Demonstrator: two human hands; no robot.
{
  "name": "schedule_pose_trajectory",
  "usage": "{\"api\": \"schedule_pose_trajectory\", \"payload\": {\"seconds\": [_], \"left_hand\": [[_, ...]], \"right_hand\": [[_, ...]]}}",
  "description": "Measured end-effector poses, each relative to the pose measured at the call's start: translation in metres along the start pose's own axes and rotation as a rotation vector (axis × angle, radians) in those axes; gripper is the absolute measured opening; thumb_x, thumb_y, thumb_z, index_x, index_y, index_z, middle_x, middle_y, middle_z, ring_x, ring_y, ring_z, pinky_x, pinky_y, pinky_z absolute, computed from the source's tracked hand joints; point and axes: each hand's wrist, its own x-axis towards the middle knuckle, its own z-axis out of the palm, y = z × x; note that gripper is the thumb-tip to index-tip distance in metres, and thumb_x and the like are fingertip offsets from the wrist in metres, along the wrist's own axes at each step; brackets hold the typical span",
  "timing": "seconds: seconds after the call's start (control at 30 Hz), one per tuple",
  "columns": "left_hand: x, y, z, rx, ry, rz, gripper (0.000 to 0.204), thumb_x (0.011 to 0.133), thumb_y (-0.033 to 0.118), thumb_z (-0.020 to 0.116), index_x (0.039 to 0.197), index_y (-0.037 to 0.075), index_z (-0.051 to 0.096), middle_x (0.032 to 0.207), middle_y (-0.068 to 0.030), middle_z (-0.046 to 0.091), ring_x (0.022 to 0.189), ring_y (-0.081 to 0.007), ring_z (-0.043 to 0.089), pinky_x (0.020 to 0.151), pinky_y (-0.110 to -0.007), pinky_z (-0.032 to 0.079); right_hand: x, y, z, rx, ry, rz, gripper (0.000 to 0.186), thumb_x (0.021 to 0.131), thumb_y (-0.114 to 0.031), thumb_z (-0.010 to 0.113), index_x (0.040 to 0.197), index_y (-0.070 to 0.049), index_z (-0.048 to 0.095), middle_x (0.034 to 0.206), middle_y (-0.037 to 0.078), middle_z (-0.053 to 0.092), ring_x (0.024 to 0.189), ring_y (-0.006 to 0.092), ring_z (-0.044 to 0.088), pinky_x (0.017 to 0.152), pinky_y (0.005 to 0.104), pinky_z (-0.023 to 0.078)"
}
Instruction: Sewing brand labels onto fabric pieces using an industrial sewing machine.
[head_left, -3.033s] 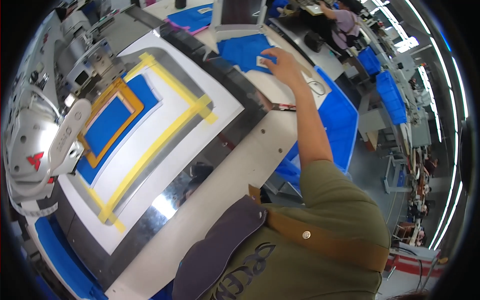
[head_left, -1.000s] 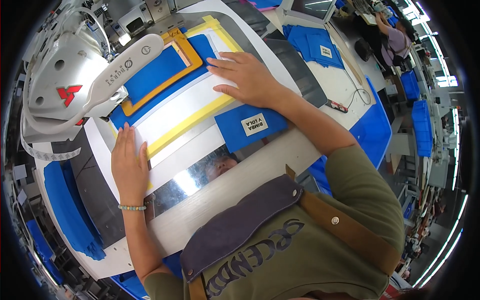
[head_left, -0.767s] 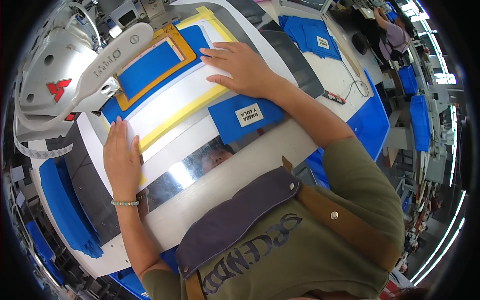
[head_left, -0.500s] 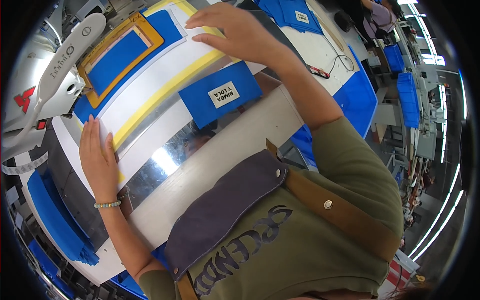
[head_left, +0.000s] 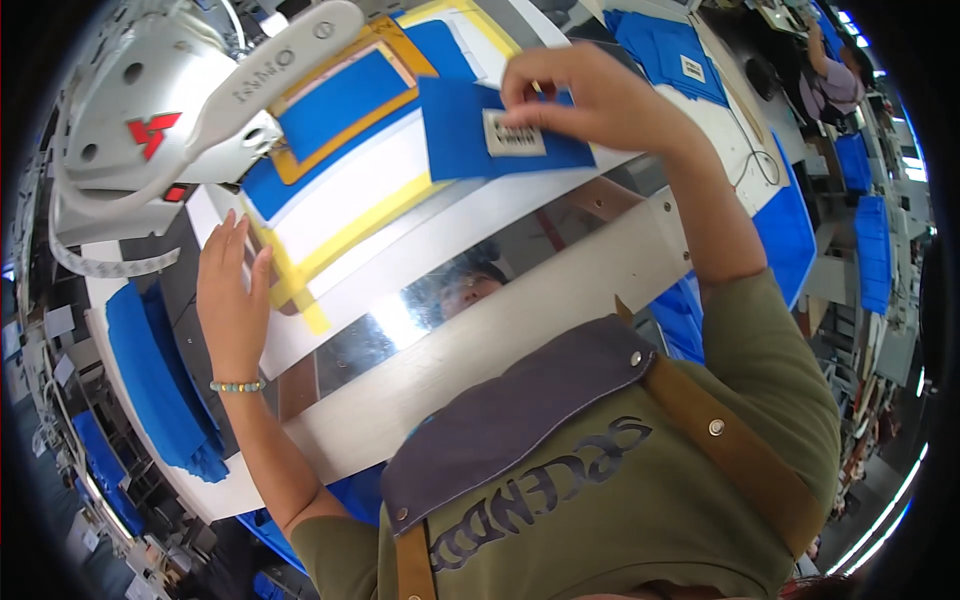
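My right hand (head_left: 605, 105) pinches a blue fabric panel (head_left: 455, 135) by the white printed label (head_left: 510, 138) on it. The panel looks tilted over the right part of a white template sheet (head_left: 385, 165) edged with yellow tape (head_left: 372, 228). Flat at the sheet's left end lies my left hand (head_left: 235, 295), fingers stretched and holding nothing. On the sheet's far side, an orange-yellow frame (head_left: 350, 136) rests around another blue fabric piece (head_left: 340, 100). The fingertips of my right hand partly cover the label.
A white sewing machine (head_left: 105, 110) stands at the far left, with a grey lamp arm (head_left: 260, 80) reaching over the frame. Folded blue fabric (head_left: 150, 385) is piled at left. More labelled blue pieces (head_left: 650, 55) lie far right, beyond a blue bin (head_left: 785, 245).
My right hand has come down onto the labelled blue panel and taken hold of it. The panel has moved away from me, over the template. My left hand remains at the template's left end.
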Motion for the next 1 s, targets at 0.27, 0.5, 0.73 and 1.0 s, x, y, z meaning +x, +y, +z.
{"api": "schedule_pose_trajectory", "payload": {"seconds": [0.27, 0.5, 0.73, 1.0], "left_hand": [[0.042, -0.020, 0.022, -0.094, 0.015, 0.116, 0.045, 0.104, 0.018, 0.063, 0.145, 0.000, 0.061, 0.153, -0.0215, 0.057, 0.147, -0.0435, 0.044, 0.123, -0.050, 0.036], [0.076, -0.033, 0.054, -0.151, -0.084, 0.019, 0.043, 0.113, 0.027, 0.049, 0.143, 0.001, 0.065, 0.152, -0.0272, 0.055, 0.145, -0.0446, 0.044, 0.123, -0.047, 0.032], [0.093, -0.022, 0.062, -0.458, -0.080, 0.079, 0.037, 0.113, 0.031, 0.054, 0.144, 0.018, 0.070, 0.140, -0.0224, 0.066, 0.129, -0.0378, 0.060, 0.116, -0.044, 0.042], [0.094, -0.075, 0.093, -0.792, 0.048, -0.170, 0.030, 0.103, 0.009, 0.067, 0.129, -0.007, 0.067, 0.136, -0.0166, 0.070, 0.119, -0.0291, 0.068, 0.106, -0.039, 0.050]], "right_hand": [[0.156, 0.038, 0.044, -0.343, 0.141, -0.065, 0.017, 0.096, -0.016, 0.076, 0.106, -0.003, 0.075, 0.106, 0.013, 0.077, 0.095, 0.0241, 0.072, 0.088, 0.0345, 0.055], [0.202, 0.034, 0.096, 0.068, 0.006, -0.059, 0.016, 0.085, -0.008, 0.072, 0.098, -0.008, 0.081, 0.100, 0.012, 0.078, 0.096, 0.0328, 0.074, 0.082, 0.0437, 0.058], [0.179, 0.038, 0.105, -0.225, -0.005, -0.199, 0.025, 0.089, -0.010, 0.069, 0.111, -0.007, 0.080, 0.114, 0.013, 0.076, 0.112, 0.0333, 0.070, 0.095, 0.0445, 0.057], [0.159, 0.049, 0.144, -0.190, 0.055, -0.445, 0.041, 0.092, -0.001, 0.064, 0.129, -0.013, 0.078, 0.142, 0.014, 0.065, 0.137, 0.0329, 0.056, 0.118, 0.0462, 0.043]]}}
